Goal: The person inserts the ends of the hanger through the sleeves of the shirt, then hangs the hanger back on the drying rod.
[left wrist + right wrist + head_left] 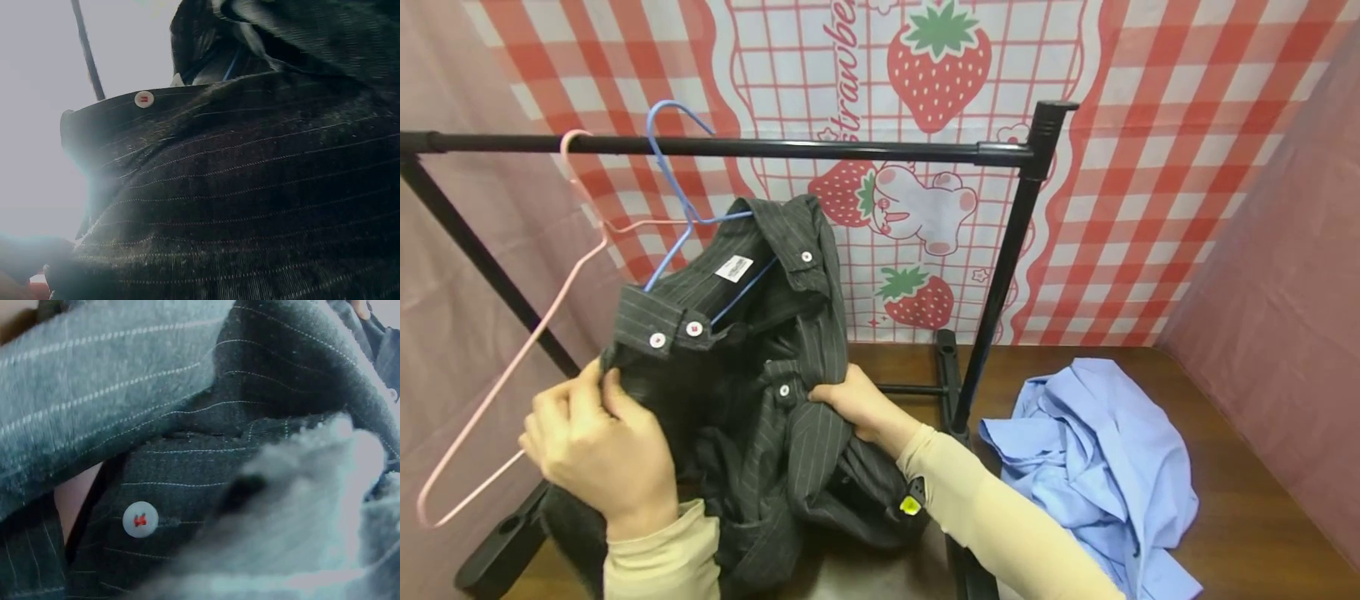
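Observation:
A dark pinstriped shirt with white buttons hangs by its neck on a blue hanger, collar spread and front open. My left hand pinches the shirt's front edge below the collar on the left side, thumb and fingers together. On the other side, my right hand grips the shirt's front, thumb lying over the cloth. Striped cloth fills the left wrist view, with a collar button near its top. A white button with red thread shows among folds in the right wrist view.
The blue hanger's hook is at a black rod of a clothes rack. Left of it, a pink hanger hangs on the same rod. A crumpled light blue shirt lies on the wooden table right of the rack's post.

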A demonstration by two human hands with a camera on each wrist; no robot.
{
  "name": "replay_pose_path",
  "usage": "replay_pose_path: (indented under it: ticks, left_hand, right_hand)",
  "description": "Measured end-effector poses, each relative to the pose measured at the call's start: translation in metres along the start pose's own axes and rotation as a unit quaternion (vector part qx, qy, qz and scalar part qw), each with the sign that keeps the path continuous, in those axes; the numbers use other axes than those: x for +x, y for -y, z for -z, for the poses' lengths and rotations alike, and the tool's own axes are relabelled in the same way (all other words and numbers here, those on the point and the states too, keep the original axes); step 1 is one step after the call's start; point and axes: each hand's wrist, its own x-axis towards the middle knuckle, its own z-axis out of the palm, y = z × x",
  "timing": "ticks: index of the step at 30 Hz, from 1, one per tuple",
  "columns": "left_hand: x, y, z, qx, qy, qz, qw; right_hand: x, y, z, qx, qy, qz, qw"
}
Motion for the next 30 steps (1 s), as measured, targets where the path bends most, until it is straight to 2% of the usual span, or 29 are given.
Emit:
replay_pose_path:
  ticks: [9, 14, 18, 23, 30]
  left_hand:
    - [-0.003, 0.012, -0.013, 0.006, 0.020, 0.012, 0.9997]
    - [-0.002, 0.018, -0.015, 0.015, 0.026, 0.014, 0.9994]
    - [-0.001, 0.022, -0.013, 0.030, 0.033, 0.009, 0.9990]
    - [0.003, 0.026, -0.010, 0.050, 0.028, 0.002, 0.9983]
    - [0.004, 0.027, -0.011, 0.072, 0.047, 0.019, 0.9961]
  right_hand:
    - [0.022, 0.006, -0.005, 0.044, -0.027, 0.001, 0.9987]
    - [0.030, -0.004, -0.007, 0.063, -0.038, -0.005, 0.9973]
    - [0.032, -0.016, -0.005, 0.054, -0.052, -0.009, 0.9972]
    - [0.033, -0.031, -0.001, 0.040, -0.087, -0.017, 0.9952]
    - [0.032, -0.043, 0.006, 0.004, -0.117, -0.033, 0.9926]
